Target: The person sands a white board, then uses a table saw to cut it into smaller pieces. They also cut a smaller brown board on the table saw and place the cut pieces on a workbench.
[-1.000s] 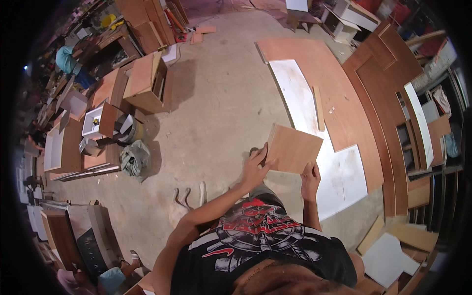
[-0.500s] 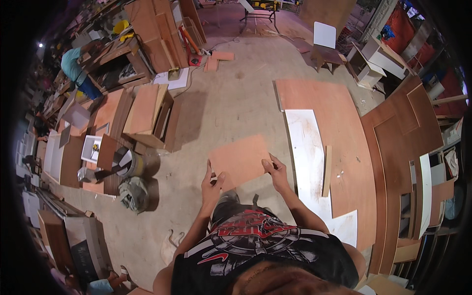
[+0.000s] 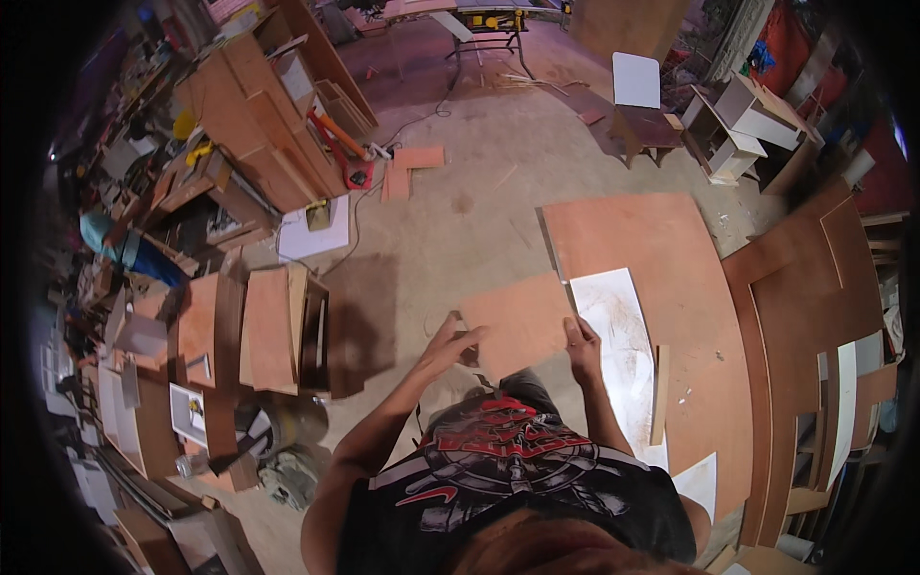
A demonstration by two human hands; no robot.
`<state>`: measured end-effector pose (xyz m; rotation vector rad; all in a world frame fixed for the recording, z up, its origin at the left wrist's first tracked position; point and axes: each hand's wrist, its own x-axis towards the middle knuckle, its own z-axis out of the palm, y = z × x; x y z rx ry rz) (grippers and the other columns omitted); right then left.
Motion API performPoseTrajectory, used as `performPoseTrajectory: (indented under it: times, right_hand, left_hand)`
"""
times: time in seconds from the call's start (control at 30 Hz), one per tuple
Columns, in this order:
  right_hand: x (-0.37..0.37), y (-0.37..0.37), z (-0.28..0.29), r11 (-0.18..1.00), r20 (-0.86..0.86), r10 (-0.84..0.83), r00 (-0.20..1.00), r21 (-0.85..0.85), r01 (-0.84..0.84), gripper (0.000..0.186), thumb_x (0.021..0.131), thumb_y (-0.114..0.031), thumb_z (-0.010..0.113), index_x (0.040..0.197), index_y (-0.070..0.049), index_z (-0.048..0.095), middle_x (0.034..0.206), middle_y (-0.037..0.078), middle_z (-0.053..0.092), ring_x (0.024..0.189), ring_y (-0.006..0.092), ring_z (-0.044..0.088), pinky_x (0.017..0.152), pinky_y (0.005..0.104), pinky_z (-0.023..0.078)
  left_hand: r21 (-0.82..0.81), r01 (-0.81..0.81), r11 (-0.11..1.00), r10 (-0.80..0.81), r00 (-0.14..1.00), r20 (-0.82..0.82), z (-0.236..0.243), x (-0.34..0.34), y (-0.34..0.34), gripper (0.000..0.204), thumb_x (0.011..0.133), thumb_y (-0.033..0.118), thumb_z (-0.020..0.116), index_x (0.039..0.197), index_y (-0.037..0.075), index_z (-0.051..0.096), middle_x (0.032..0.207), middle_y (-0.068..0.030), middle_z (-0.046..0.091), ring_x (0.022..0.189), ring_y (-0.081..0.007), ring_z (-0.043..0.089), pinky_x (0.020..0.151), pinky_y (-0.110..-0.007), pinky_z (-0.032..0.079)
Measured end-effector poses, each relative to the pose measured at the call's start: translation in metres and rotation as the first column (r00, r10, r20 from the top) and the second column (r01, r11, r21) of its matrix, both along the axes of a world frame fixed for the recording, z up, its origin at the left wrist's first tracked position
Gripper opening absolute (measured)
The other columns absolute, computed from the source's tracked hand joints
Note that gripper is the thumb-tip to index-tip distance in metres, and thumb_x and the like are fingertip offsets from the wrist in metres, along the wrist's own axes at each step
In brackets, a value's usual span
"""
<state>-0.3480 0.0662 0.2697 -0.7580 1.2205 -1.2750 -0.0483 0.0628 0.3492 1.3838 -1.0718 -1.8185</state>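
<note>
A small, flat, orange-brown plywood panel [image 3: 522, 321] is held up in front of my body, tilted a little. My left hand [image 3: 454, 345] grips its left edge, with the fingertips partly hidden. On the opposite edge my right hand [image 3: 584, 351] pinches the board, thumb on the upper face. Just right of that hand lies a long white board [image 3: 613, 311] with brown smudges. It rests on a large plywood sheet [image 3: 690, 278] on the floor, beside a narrow wooden strip [image 3: 659, 395].
At the left stand a wooden cabinet [image 3: 271, 331] and a bucket [image 3: 278, 429] with a cloth bundle [image 3: 289, 482] beside it. A chair [image 3: 642, 110] is ahead right, and a saw table [image 3: 489, 27] stands far ahead. Another person [image 3: 125, 251] bends at a bench on the left.
The panel and both my hands have shifted right in the view. My viewpoint has turned, so the cabinet and floor sheets sit lower. Both hands still hold the panel.
</note>
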Motion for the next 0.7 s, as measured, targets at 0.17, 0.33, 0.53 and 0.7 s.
performPoseTrajectory:
  times: [0.17,0.33,0.53,0.7]
  right_hand:
    - [-0.027,-0.152,-0.012,0.989,0.147,-0.142,0.979,0.059,0.134,0.045,0.101,-0.021,0.065,0.136,0.005,0.061,0.113,0.004,0.07,0.092,0.0094,0.062,0.081,0.0228,0.049]
    - [-0.059,-0.346,-0.023,0.997,0.051,-0.033,0.998,0.069,0.03,0.043,0.099,-0.019,0.067,0.132,0.008,0.061,0.105,0.002,0.069,0.086,0.0082,0.06,0.077,0.0213,0.048]
    - [-0.015,-0.582,0.016,0.997,0.039,0.064,0.997,0.045,-0.066,0.034,0.098,-0.018,0.07,0.124,0.003,0.066,0.109,0.003,0.072,0.096,0.0103,0.066,0.083,0.0243,0.052]
    - [0.035,-0.754,0.014,0.985,0.136,0.147,0.98,0.068,-0.157,0.03,0.098,-0.017,0.07,0.123,0.0,0.068,0.111,0.005,0.072,0.1,0.0115,0.067,0.086,0.0276,0.053]
  left_hand:
    - [-0.023,0.126,0.992,-0.127,0.99,-0.065,-0.021,-0.031,-0.182,0.074,0.095,0.044,0.071,0.141,0.001,0.032,0.11,-0.0187,0.065,0.087,-0.024,0.072,0.068,-0.035,0.064]
    - [0.021,-0.024,1.0,0.027,0.985,-0.17,-0.061,-0.053,-0.332,0.064,0.096,0.038,0.071,0.136,0.001,0.036,0.109,-0.0189,0.063,0.084,-0.0243,0.072,0.067,-0.036,0.064]
    - [0.093,-0.292,0.952,0.305,0.927,-0.218,-0.037,-0.032,-0.487,0.047,0.099,0.026,0.066,0.136,0.007,0.044,0.108,-0.0149,0.067,0.081,-0.0246,0.073,0.067,-0.037,0.062]
    - [0.023,-0.385,0.923,0.379,0.895,-0.235,-0.043,0.003,-0.636,0.048,0.098,0.026,0.064,0.137,0.005,0.044,0.111,-0.016,0.066,0.078,-0.0221,0.072,0.065,-0.035,0.06]
